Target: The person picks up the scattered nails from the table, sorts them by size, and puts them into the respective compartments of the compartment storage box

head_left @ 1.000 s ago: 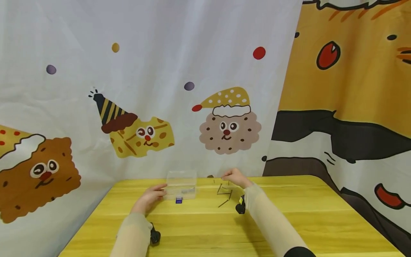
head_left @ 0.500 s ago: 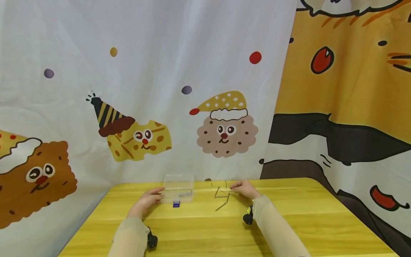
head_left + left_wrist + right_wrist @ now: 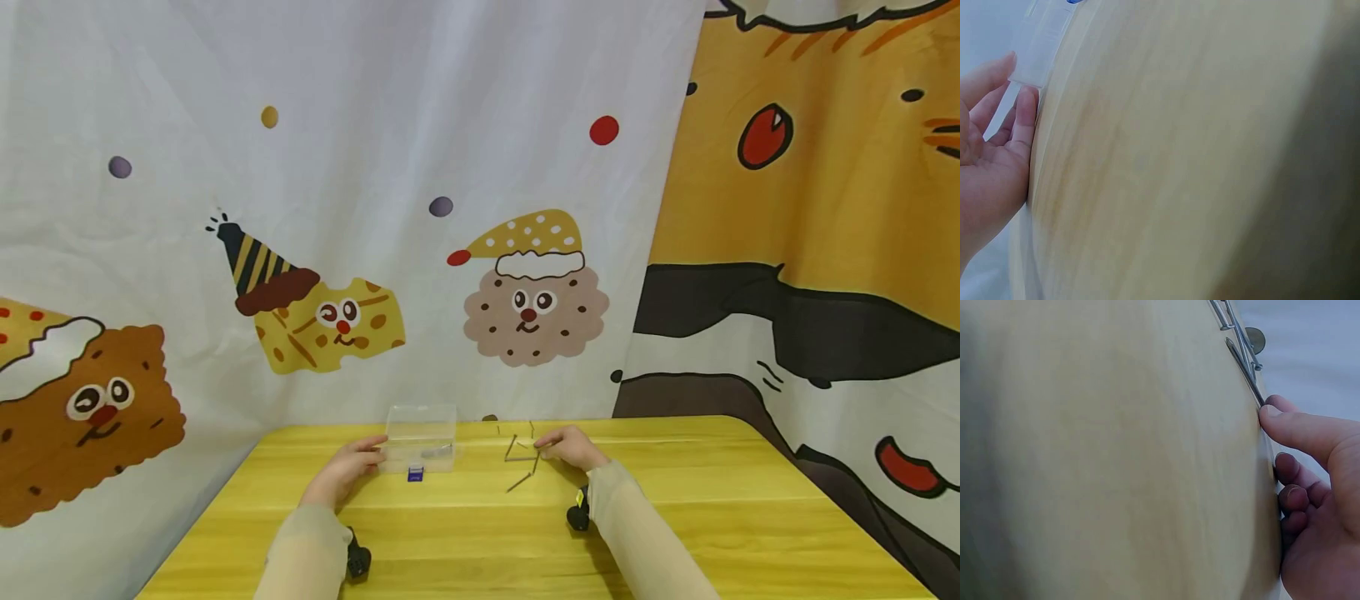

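Observation:
A clear plastic box with a blue latch stands near the table's far edge, lid raised. My left hand holds it at its left side; in the left wrist view, thumb and fingers lie on either side of its corner. Small metal pieces lie inside. To its right, several nails are spread on the table. My right hand is at their right edge. In the right wrist view its thumb and index finger pinch a nail, pointed end outward; its other end is hidden.
The yellow wood table ends just behind the box, at a white curtain with cartoon prints. Two thin dark pieces lie near the far edge. A round spot shows beyond the nails in the right wrist view.
My right hand has come back from the far edge, nearer to me and slightly right, lowering beside the nails. The left hand stays at the box.

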Available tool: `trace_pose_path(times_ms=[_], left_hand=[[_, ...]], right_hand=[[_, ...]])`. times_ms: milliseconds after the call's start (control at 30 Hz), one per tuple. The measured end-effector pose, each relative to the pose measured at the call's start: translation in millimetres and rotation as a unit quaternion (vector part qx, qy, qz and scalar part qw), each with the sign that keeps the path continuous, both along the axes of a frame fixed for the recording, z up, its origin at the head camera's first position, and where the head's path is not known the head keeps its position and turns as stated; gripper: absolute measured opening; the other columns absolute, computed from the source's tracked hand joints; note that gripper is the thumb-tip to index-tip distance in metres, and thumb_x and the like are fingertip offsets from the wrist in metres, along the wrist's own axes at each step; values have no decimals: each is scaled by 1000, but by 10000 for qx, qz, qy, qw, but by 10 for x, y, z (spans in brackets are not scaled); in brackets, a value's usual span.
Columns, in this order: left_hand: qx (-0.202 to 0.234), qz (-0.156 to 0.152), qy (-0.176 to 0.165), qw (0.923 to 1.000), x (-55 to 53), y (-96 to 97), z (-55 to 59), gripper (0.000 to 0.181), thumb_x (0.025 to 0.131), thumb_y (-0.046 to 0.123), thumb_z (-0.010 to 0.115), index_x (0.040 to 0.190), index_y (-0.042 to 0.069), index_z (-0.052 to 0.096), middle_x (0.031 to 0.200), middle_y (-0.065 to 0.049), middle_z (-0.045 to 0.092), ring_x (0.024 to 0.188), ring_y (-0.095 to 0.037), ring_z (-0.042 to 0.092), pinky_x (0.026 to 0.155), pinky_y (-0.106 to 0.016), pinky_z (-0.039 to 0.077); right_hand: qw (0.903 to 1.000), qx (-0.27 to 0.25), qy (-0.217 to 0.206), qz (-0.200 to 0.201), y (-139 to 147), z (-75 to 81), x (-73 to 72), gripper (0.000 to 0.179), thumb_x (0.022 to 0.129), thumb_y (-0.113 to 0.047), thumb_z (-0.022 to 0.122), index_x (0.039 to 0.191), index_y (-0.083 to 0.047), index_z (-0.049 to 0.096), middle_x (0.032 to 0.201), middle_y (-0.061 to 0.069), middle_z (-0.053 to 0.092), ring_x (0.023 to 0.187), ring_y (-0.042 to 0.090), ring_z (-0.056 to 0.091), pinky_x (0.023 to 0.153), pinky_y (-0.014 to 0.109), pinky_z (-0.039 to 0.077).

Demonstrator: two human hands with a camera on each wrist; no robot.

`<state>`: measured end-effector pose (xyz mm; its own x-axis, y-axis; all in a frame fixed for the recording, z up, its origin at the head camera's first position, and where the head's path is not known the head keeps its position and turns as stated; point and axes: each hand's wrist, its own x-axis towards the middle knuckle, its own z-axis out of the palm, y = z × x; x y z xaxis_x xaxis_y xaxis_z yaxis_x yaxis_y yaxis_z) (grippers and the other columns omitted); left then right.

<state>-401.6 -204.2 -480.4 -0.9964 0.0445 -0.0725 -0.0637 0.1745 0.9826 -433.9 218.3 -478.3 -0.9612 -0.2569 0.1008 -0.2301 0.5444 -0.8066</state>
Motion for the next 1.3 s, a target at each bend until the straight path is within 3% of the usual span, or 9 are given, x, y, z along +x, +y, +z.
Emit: trace_pose_path(times_ms=[333, 567, 867, 1033, 1300], left_hand=[[34, 98, 43, 9999, 14, -106, -28, 50, 91, 2, 64, 138, -7, 49, 123, -23, 52, 99, -24, 53, 82, -32, 48], [-23, 153, 23, 9999, 71, -107, 24, 50, 91, 3, 64, 138, -6, 50, 125, -24, 50, 102, -26, 53, 84, -34, 49], [-37, -227, 158, 9996, 48, 27, 98, 47, 94, 1, 59, 139, -6, 47, 132, -27, 47, 107, -28, 53, 89, -40, 48], [-57, -78, 150, 9998, 19, 16, 72, 46, 94, 1, 58, 139, -6, 48, 130, -25, 48, 103, -27, 53, 87, -37, 48], [-4, -7, 180, 9998, 59, 37, 77, 46, 93, -1, 59, 137, -7, 49, 127, -25, 49, 102, -28, 53, 87, -39, 48]], right_hand=[[9999, -117, -13, 119, -81, -14, -20, 17, 83, 1, 71, 99, 4, 75, 108, 18, 69, 108, 37, 58, 96, 53, 43], [9999, 42, 48, 118, -104, -3, -1, 13, 84, -2, 71, 95, 1, 77, 104, 14, 70, 105, 33, 60, 94, 50, 44], [9997, 246, 13, -55, 29, 33, 34, 12, 84, -3, 71, 95, 1, 76, 103, 13, 70, 94, 24, 60, 81, 40, 48], [9991, 332, 85, 243, 62, 19, -37, 13, 85, -6, 72, 96, 0, 76, 102, 12, 70, 90, 20, 59, 77, 35, 47], [9939, 569, 243, 909, 150, 49, -114, 15, 87, -3, 68, 98, 4, 74, 102, 14, 70, 97, 26, 61, 88, 44, 48]])
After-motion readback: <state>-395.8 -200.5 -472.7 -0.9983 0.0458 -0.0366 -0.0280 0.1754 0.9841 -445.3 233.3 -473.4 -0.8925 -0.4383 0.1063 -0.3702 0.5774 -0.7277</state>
